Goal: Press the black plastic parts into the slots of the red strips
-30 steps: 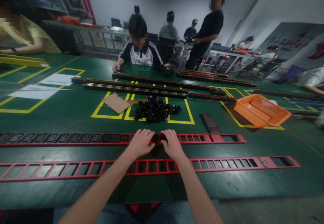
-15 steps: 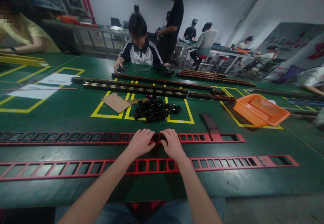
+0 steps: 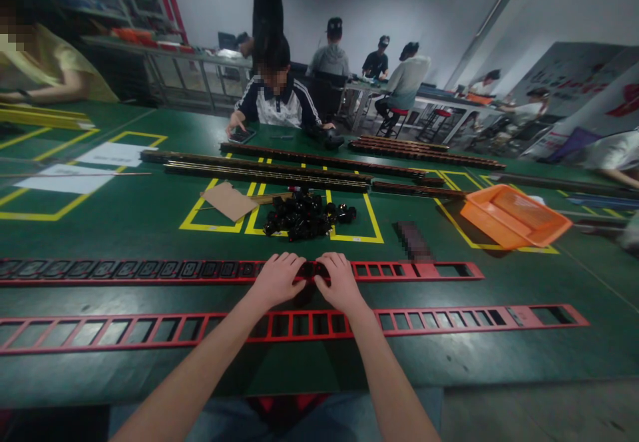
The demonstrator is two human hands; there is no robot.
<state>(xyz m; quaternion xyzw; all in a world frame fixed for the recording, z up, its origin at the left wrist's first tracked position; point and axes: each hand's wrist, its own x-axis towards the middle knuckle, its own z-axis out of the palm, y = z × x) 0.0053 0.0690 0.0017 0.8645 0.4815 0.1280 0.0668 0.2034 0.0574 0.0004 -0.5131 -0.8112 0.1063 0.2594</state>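
Note:
My left hand [image 3: 279,279] and my right hand [image 3: 339,283] meet over the far long red frame [image 3: 414,271]. Between them is a small black part [image 3: 310,269], gripped by the curled fingers and thumbs of both hands; much of it is hidden. Left of the hands, black square inserts [image 3: 187,269] fill the frame's openings in a row. On the right its openings hold no inserts. Nearer me, a second red frame [image 3: 319,325] with open slots lies under my forearms. Beyond the hands sits a heap of black parts [image 3: 299,216].
An orange basket [image 3: 514,219] stands at the right, tilted. Long dark strips [image 3: 269,174] lie across the table behind the heap, near a cardboard piece [image 3: 229,202]. Paper sheets [image 3: 67,179] are at left. A person [image 3: 279,99] sits opposite.
My hands stay almost still on the black part at the far frame. In the background, a standing person in black has moved left, uncovering a seated person in grey.

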